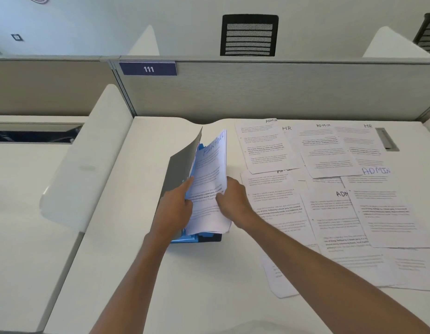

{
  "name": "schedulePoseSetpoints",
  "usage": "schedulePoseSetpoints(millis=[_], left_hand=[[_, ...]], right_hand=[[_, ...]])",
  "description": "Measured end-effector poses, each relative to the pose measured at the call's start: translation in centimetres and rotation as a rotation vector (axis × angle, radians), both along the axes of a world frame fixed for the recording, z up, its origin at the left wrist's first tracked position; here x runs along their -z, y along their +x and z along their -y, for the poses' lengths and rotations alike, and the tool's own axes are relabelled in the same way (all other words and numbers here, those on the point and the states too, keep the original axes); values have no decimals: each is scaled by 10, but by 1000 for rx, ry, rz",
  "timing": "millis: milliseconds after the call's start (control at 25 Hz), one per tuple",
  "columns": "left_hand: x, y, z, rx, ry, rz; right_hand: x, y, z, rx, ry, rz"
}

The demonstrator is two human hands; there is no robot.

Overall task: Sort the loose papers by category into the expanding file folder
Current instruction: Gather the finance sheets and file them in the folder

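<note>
A blue expanding file folder [202,238] with a dark grey cover flap [179,169] stands on the white desk [185,285] at its middle. A stack of white sheets headed FINANCE [211,169] sticks up out of it, leaning to the right. My left hand [176,208] holds the flap and the left edge of the stack apart. My right hand [233,198] grips the stack's right edge, thumb on its front. Loose papers [334,196] marked ADMIN and HR lie spread over the right half of the desk.
A grey partition wall [257,92] with a plate reading 111 closes off the far edge. A white curved divider [88,153] stands to the left of the folder. A metal cable slot [387,138] sits at the far right. One curled sheet [279,276] lies under my right forearm.
</note>
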State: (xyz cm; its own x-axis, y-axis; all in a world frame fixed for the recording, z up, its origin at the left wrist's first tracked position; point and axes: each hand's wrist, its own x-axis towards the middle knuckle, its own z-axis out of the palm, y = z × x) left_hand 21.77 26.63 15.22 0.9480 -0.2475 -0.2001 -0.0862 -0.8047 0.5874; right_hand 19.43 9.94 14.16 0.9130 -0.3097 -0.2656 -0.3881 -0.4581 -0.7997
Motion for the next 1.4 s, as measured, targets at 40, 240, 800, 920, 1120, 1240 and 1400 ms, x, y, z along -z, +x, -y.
schedulePoseSetpoints(millis=[40,240,800,920,1120,1240,1400], left_hand=[[-1,-2,2,1,8,7],[-1,-6,7,-16,-43,33],[-14,-12,8,-16,-88,37],[-8,-12,5,-56,-133,1],[-9,-11,6,-99,-195,-30],[-8,-13,8,-93,-183,-47],[0,-15,11,-91,-193,-52]], right_hand=[[2,3,-3,21,27,-13],[5,13,-26,-59,-64,-14],[35,25,-45,-212,7,-131],[32,19,-36,-155,-108,42],[32,14,-7,212,-561,267],[39,11,7,326,-331,81],[45,7,15,315,-291,-42]])
